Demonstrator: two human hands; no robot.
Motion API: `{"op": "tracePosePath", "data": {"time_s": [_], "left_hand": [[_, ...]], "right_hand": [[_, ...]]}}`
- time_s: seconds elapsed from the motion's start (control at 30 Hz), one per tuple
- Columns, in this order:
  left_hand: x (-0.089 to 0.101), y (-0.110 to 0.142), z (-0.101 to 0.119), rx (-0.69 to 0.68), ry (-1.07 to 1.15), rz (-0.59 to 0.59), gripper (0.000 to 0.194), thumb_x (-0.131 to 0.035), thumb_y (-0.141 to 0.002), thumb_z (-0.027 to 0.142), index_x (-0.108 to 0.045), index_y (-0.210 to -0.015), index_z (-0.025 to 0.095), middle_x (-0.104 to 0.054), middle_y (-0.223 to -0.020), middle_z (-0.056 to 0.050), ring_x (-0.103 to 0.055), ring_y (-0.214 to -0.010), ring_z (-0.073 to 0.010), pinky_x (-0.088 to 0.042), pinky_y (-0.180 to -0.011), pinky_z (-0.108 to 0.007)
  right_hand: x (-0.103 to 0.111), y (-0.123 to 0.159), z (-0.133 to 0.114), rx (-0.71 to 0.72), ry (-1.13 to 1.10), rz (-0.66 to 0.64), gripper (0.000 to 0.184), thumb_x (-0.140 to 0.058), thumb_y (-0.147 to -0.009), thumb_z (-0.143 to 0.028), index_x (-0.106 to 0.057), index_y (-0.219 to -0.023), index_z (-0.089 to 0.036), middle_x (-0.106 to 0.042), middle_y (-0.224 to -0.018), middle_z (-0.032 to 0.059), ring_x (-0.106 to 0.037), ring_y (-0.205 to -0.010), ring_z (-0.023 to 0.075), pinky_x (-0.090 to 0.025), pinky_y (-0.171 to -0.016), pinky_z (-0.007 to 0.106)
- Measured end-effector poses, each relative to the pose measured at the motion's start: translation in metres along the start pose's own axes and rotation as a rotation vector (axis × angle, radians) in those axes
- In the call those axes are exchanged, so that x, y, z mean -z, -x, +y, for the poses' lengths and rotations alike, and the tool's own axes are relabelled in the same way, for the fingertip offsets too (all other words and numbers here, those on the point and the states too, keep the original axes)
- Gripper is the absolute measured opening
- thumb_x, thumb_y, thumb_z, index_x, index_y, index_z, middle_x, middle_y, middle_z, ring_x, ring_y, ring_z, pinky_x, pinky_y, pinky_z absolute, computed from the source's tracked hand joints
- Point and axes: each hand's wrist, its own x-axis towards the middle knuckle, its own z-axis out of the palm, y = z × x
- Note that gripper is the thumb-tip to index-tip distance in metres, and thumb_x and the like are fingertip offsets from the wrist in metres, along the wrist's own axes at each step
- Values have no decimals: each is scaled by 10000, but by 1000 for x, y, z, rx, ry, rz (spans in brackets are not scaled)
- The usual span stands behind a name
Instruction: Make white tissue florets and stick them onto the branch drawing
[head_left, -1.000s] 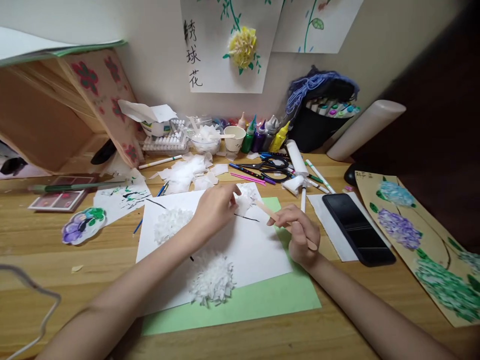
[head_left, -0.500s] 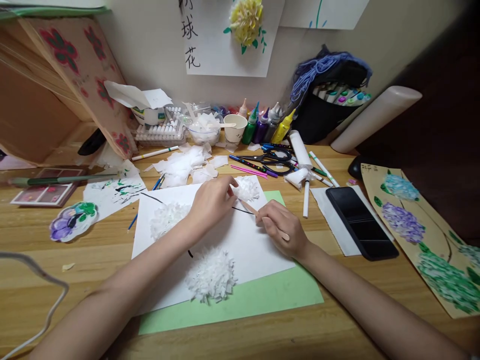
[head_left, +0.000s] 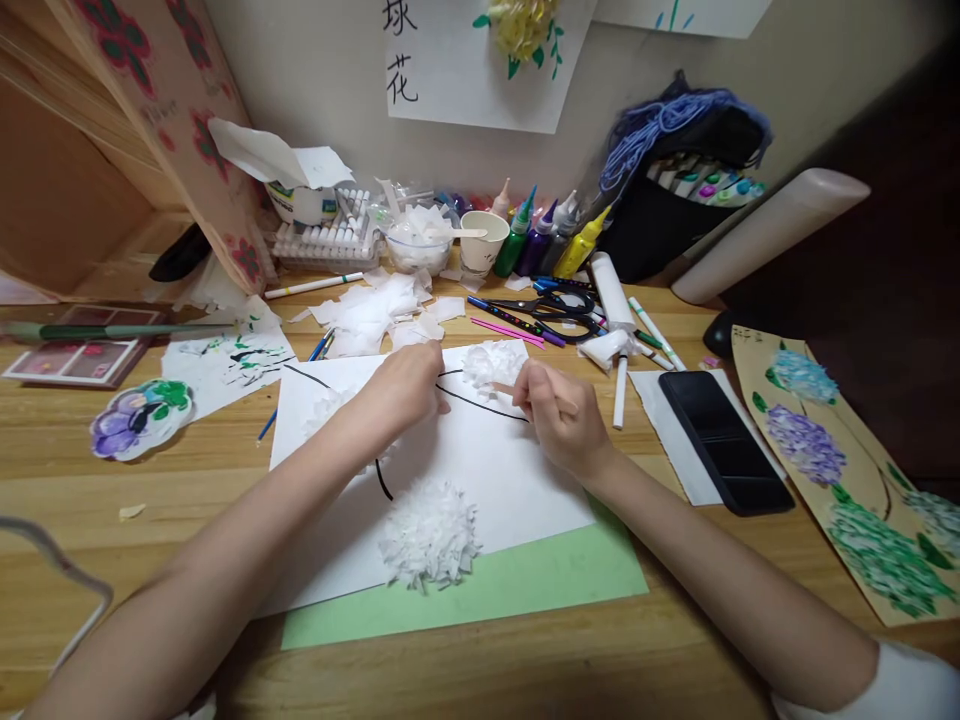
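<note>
My right hand [head_left: 561,415] is closed round a wooden craft stick [head_left: 504,388], whose tip touches the lower edge of a small white paper-petal flower [head_left: 491,365]. My left hand [head_left: 409,385] is curled over the upper part of the white paper sheet [head_left: 502,480]; its fingertips are mostly hidden, and I cannot make out anything in them. Black stem lines run over the sheet. A larger white paper-petal flower [head_left: 431,535] lies at its lower edge. Another white petal flower [head_left: 322,408] is partly covered by my left forearm. Green paper [head_left: 525,585] lies beneath the sheet.
Torn white tissue pieces [head_left: 382,310] lie behind the sheet. Black scissors [head_left: 559,312], a paper cup [head_left: 482,245], paint bottles [head_left: 540,240] and a bowl of tissue [head_left: 418,245] stand or lie farther back. A phone [head_left: 724,440] and a painted flower card [head_left: 832,470] are on the right.
My left hand has drawn back left from the small flower, uncovering more black stem. My right hand has moved left with the stick, bringing its tip under the flower. The view has tilted down.
</note>
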Motion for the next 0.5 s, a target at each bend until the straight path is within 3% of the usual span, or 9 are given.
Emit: {"op": "tracePosePath", "data": {"time_s": [0.2,0.4,0.5], "left_hand": [[1,0,1,-31,-8,-11,274,-679,-630,186,-552,-871,155,-638,-840,-66,-592,-790,-228,-416,-640,-282],[1,0,1,-33,-1,-2,297,-699,-617,203,-561,-877,164,-638,-838,-57,-594,-820,-233,-432,-677,-284],[0,0,1,-28,-3,-7,307,-710,-610,206,-562,-875,163,-640,-846,-58,-593,-838,-238,-434,-696,-286]], "right_hand": [[-8,-28,-14,-95,63,27,501,-289,-911,-518,-471,-563,-208,-489,-480,-9,-458,-451,118,-315,-498,261],[4,-37,-9,-141,-184,124,544,-326,-857,-611,-459,-519,-206,-352,-373,-39,-429,-373,105,-301,-417,241],[11,-36,-12,-117,-213,76,537,-335,-866,-589,-451,-510,-204,-354,-383,-37,-430,-376,99,-293,-406,230]]}}
